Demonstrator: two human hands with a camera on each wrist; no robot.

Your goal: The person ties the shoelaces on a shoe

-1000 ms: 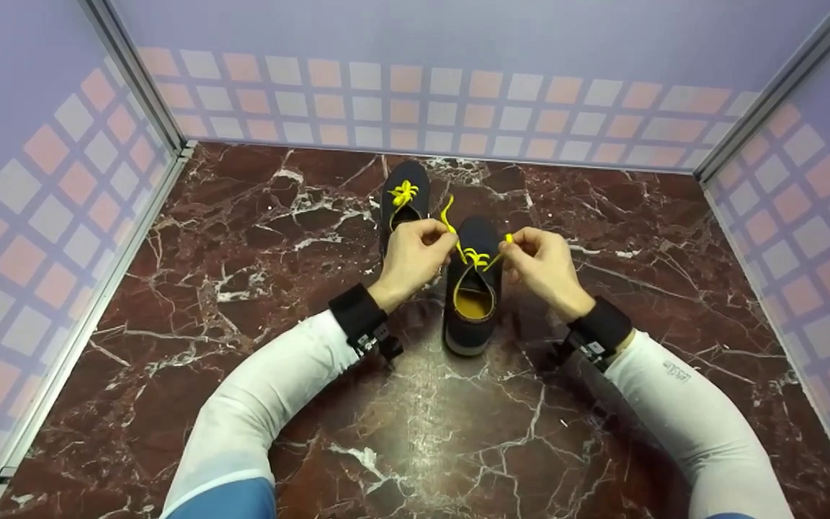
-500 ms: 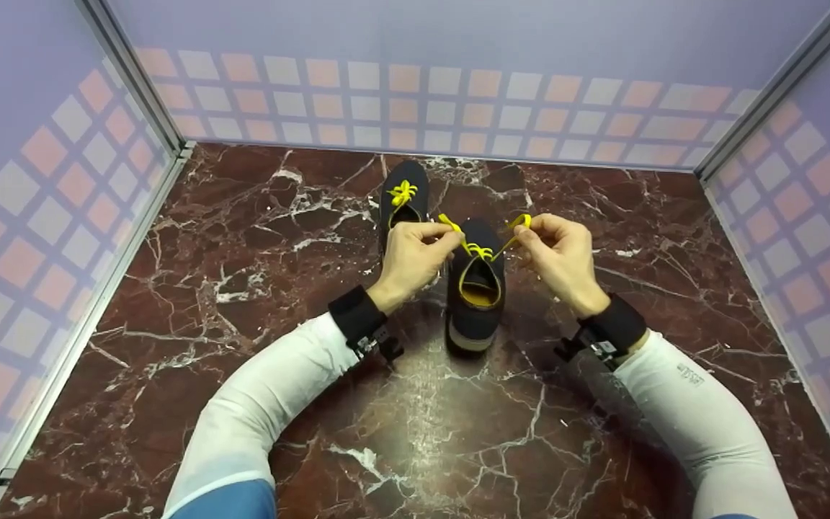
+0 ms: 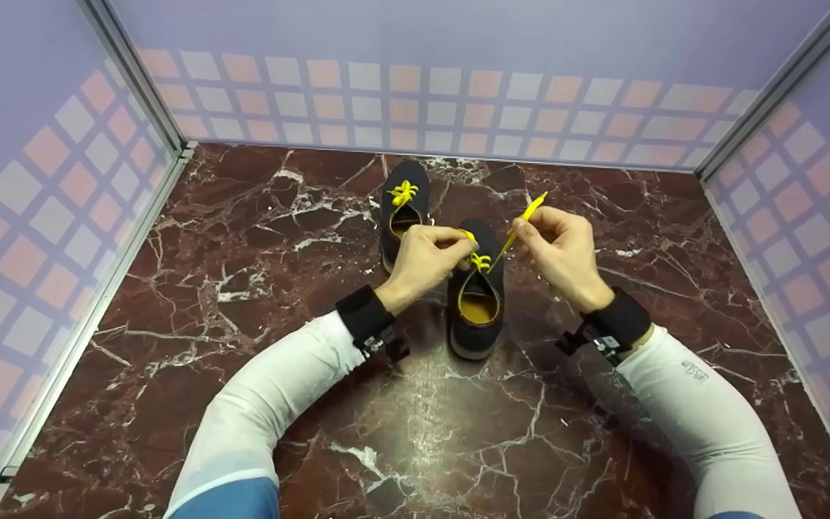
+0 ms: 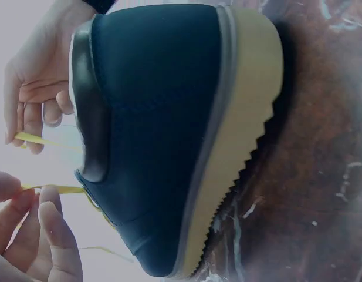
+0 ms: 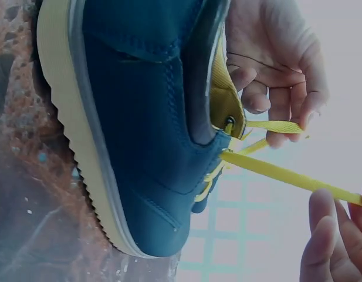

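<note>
A dark shoe (image 3: 474, 335) with a yellow lining and yellow laces stands on the floor between my hands, toe away from me. Over its lacing, my left hand (image 3: 426, 259) pinches one end of the yellow lace (image 5: 274, 126) between thumb and forefinger. To the right of the shoe, my right hand (image 3: 563, 252) pinches the other end of the yellow lace (image 3: 533, 207), which runs taut from the top eyelet. Both ends rise apart from each other in the right wrist view. The shoe's light, saw-edged sole (image 4: 251, 76) shows in the left wrist view.
Beyond my left hand stands a second dark shoe (image 3: 406, 176), its yellow lace tied in a bow. The reddish-brown marbled floor (image 3: 278, 238) is bounded by lilac panels (image 3: 444, 43) with pink and white squares at the back and both sides.
My right hand has moved right and slightly away from me, drawing its lace end outward. The left hand has shifted right over the lacing. The shoe rocked a little; the far shoe stayed put.
</note>
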